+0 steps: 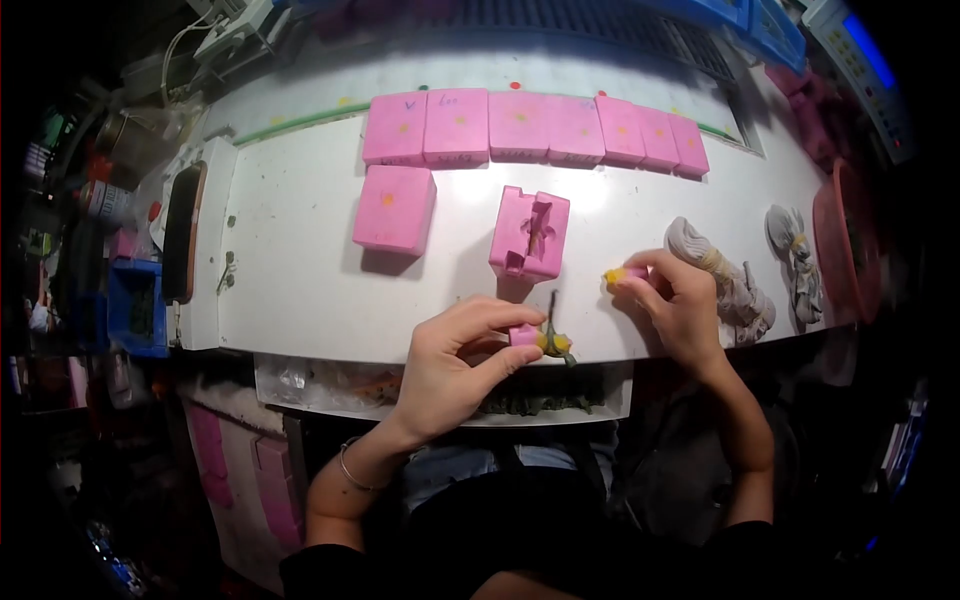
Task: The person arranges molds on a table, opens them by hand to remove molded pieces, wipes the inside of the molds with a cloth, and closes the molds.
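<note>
Two small pink pieces with yellow ends are catching my eye near the table's front edge; the left hand (445,365) is pinching one pink piece (523,335) between thumb and fingers, and a thin green part (551,328) is sticking out beside its yellow end, a dark stem pointing away from the person; the right hand (682,300) is holding the other pink piece (638,275) in a narrow fingertip grip, its yellow end facing left.

Both pieces are looking light and fairly stiff, and their pink bodies are offering the safest hold; the green part is seeming slender and easily bent or torn, so a gentle pinch is suiting it, clear of the stem; whether anything is slippery, I cannot tell.

Just beyond the hands, a pink block (511,235) is standing with its hollow exposed; a closed pink block (391,208) is sitting to its left, and seven more blocks (457,125) are lining up behind; grey cloth bundles (700,250) are lying to the right on the white table (290,240), while a phone (184,235) is resting far left.
</note>
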Demonstrator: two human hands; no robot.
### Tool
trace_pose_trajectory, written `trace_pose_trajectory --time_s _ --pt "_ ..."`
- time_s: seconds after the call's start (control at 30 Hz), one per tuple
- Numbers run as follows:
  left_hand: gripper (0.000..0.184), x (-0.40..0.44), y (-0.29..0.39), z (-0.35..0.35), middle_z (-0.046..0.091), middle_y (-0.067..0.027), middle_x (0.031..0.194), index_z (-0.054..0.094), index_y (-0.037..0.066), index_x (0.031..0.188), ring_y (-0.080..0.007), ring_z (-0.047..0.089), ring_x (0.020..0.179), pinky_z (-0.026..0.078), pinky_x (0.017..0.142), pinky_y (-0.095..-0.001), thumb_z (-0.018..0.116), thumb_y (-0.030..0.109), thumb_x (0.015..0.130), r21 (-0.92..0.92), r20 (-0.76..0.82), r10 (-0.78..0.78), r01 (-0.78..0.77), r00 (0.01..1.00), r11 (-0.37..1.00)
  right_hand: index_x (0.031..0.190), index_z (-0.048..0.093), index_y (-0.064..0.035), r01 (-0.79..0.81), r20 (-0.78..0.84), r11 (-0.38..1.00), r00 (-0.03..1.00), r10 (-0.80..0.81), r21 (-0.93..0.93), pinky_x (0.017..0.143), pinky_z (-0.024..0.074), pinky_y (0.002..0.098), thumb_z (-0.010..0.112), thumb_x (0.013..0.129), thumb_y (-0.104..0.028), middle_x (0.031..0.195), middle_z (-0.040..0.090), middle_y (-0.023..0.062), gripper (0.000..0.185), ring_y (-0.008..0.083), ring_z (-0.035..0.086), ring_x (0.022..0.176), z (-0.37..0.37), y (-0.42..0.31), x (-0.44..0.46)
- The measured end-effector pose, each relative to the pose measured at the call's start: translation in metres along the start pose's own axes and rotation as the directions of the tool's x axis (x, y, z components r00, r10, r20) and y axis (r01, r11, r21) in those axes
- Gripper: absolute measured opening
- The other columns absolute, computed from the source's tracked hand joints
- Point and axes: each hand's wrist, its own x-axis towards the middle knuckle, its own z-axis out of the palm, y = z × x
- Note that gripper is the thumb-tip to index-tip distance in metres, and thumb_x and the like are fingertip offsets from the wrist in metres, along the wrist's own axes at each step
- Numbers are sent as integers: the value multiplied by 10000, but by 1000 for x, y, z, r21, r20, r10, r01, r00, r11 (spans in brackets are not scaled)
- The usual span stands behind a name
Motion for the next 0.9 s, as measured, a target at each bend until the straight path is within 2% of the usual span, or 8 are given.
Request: trace_pose_trajectory --time_s 0.07,0.17,0.2,0.4,0.57,0.73,0.77,0.9 --pt "275 1 2 3 600 -107 1027 626 -55 1072 -159 619 945 527 831 -255 652 -88 801 4 36 37 -37 999 999 971 656 -45 63 -118 986 990 -82 -153 474 383 212 732 773 -101 634 576 34 220 68 516 520 2 -11 -2" --pt "302 3 6 7 597 -111 1022 641 -42 1046 -164 620 917 525 806 -252 704 -73 753 78 61 126 -130 990 988 1001 651 -29 -20 134 895 990 -45 447 503 428 204 689 814 -85 786 605 48 199 69 564 599 -2 -34 -4" --pt "302 4 6 6 597 -111 1022 641 -42 1046 -164 620 917 525 806 -252 704 -73 753 76 63 124 -129 990 989 1062 598 -8 -253 367 755 930 17 605 535 463 186 653 849 -65 895 607 61 227 74 602 671 -7 -50 -3" --pt "300 6 9 3 593 -110 973 654 -33 986 -177 608 828 494 693 -260 746 -43 701 427 193 401 -444 896 787 1016 476 30 -455 555 489 829 -75 745 565 548 230 569 908 -43 1008 596 140 160 151 649 721 5 -55 -4" --pt "238 2 10 -11 587 -96 926 626 -25 976 -161 586 775 492 650 -247 700 -64 753 424 -211 482 -365 850 829 943 461 28 -414 454 348 890 -38 841 577 577 265 532 919 -28 1053 581 204 93 199 665 724 0 -54 -11" --pt "248 -9 14 -15 541 -128 927 469 -23 1065 -151 544 710 452 576 -228 505 94 849 -566 -130 96 -153 987 810 931 496 35 -252 271 383 962 4 888 586 579 288 495 972 -158 1095 596 261 197 251 681 766 6 -58 -22" --pt "343 -9 14 -6 483 -102 816 454 1 980 -153 462 624 389 464 -224 578 276 816 -591 -85 -47 -12 995 806 991 569 55 -247 278 360 960 -36 900 709 564 310 481 981 -212 1116 607 251 281 264 672 869 5 -62 -22" --pt "310 -12 -1 5 534 -30 813 517 -25 1125 -63 490 682 416 575 -187 637 65 854 -584 116 -101 150 988 798 1118 634 23 81 33 561 981 -189 824 936 438 333 523 959 -233 1211 576 218 321 264 576 1091 19 -77 -15"
